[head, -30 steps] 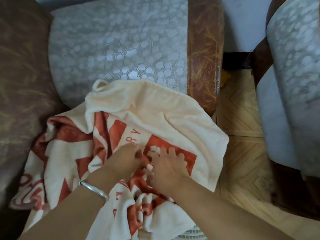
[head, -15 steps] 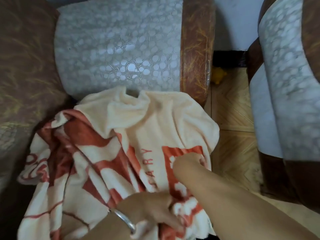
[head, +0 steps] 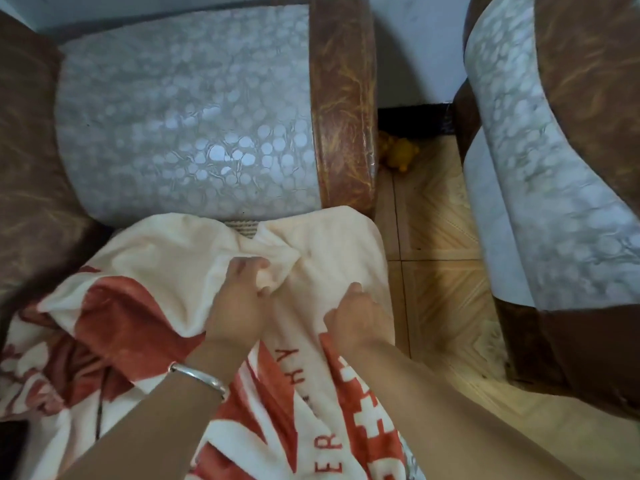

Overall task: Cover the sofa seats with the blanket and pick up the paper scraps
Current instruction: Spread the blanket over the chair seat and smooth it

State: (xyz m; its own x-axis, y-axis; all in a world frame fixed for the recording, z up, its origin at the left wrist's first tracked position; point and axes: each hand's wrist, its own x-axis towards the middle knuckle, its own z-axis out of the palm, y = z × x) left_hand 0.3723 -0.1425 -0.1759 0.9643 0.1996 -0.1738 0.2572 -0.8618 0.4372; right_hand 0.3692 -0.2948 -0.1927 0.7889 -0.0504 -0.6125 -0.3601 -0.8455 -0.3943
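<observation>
Moved up the blanket [head: 166, 265] since half a second ago: left hand [head: 239, 299] from the near edge to the cream border, right hand [head: 353, 317] a little farther too.

Seen from the head view only. Left fingers curled, pinching a raised fold of cream cloth. Right fingers bent down into the cloth just to the right, probably gripping; tips hidden. Blanket now over most of the seat, far edge almost at the backrest [head: 187, 116], a small strip of seat [head: 242, 225] uncovered between. Red part bunched at near left. Probably a little more pulling needed at the far edge.

No paper scraps in sight; only a yellow toy [head: 398, 150] on the floor [head: 440, 271], far right.
</observation>
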